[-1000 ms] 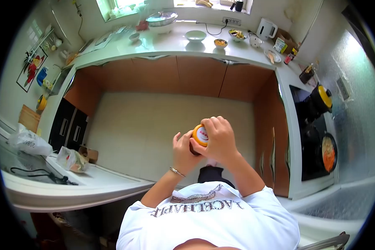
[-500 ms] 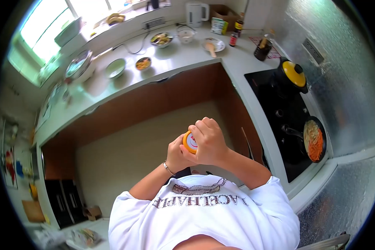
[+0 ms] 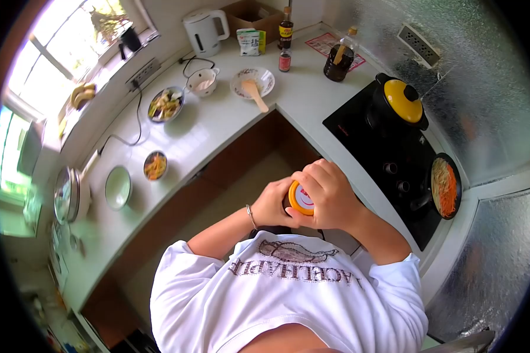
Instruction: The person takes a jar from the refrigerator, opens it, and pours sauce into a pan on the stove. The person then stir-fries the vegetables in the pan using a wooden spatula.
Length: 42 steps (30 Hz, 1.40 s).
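Observation:
A jar with an orange-rimmed, white-topped lid [image 3: 301,199] is between my two hands, in front of my chest. Its body is mostly hidden by the fingers. My left hand [image 3: 275,204], with a bracelet at the wrist, is wrapped around the jar from the left. From the other side, my right hand [image 3: 327,194] has its fingers curled over the lid's edge and the thumb along its near rim. Both hands are closed and held above the floor, near the corner of the counter.
On the black cooktop [image 3: 359,126] stand a yellow-lidded pot [image 3: 403,99] and a frying pan with shredded carrot [image 3: 447,197]. Along the counter [image 3: 218,135] are several bowls, a plate [image 3: 265,79] with a wooden spatula [image 3: 255,97], bottles, a seasoning bag [image 3: 250,42] and a white kettle [image 3: 205,35].
My view has turned right, toward the cooktop, and the counter appears nearer. Both hands still grip the jar, now further right in the picture.

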Each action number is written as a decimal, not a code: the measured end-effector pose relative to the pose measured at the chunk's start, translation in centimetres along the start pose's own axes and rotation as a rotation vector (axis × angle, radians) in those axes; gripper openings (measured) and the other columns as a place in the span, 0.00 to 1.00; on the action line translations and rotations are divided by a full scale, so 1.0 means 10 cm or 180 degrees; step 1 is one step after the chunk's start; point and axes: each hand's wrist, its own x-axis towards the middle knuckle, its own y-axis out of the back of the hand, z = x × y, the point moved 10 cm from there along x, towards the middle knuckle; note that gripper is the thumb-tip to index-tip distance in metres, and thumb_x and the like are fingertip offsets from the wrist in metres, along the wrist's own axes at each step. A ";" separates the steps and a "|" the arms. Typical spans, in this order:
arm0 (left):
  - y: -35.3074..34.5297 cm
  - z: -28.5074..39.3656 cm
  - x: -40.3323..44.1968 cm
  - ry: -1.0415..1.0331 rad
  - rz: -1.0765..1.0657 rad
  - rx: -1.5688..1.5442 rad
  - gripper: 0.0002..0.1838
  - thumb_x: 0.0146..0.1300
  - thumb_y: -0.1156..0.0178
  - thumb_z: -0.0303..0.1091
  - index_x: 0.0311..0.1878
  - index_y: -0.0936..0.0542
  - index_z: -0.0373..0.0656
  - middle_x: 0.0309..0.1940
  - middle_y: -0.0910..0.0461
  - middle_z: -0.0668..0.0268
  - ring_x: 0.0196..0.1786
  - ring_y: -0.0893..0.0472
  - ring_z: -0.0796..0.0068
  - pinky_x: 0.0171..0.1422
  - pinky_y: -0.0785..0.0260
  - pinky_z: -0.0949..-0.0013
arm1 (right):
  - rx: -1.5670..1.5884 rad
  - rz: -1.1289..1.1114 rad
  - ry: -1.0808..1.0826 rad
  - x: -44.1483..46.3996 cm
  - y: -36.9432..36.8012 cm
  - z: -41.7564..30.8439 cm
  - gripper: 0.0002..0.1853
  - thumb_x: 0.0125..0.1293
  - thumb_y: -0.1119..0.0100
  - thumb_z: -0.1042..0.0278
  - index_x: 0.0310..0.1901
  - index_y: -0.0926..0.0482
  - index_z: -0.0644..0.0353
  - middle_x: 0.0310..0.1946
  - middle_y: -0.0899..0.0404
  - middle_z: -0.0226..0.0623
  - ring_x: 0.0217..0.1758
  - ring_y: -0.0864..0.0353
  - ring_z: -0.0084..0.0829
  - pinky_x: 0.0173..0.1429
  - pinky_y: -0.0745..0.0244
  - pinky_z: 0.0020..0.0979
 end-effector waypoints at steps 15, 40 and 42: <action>1.28 -1.24 0.78 0.0586 0.0267 -0.0181 0.35 0.35 0.28 0.34 0.50 0.31 0.35 0.40 0.24 0.59 0.44 0.23 0.69 0.54 0.33 0.70 | 0.2500 0.1413 -0.2788 0.23 -0.63 2.98 0.23 0.64 0.47 0.68 0.61 0.37 0.54 0.44 0.36 0.26 0.47 0.37 0.19 0.55 0.39 0.23; 1.77 -1.70 0.31 0.1215 0.2282 -0.0550 0.29 0.36 0.30 0.25 0.47 0.28 0.37 0.44 0.24 0.63 0.48 0.26 0.72 0.57 0.35 0.69 | 0.0783 0.0337 -0.2133 0.18 -2.11 4.43 0.20 0.51 0.35 0.67 0.45 0.29 0.63 0.42 0.26 0.39 0.46 0.27 0.37 0.50 0.30 0.34; 1.81 -1.69 0.23 0.1277 0.2328 -0.0465 0.29 0.36 0.30 0.26 0.47 0.28 0.36 0.44 0.23 0.63 0.48 0.25 0.73 0.57 0.35 0.69 | 0.2325 -0.0060 -0.3126 0.20 -2.79 4.18 0.17 0.58 0.40 0.60 0.43 0.27 0.63 0.37 0.24 0.36 0.37 0.24 0.31 0.41 0.27 0.29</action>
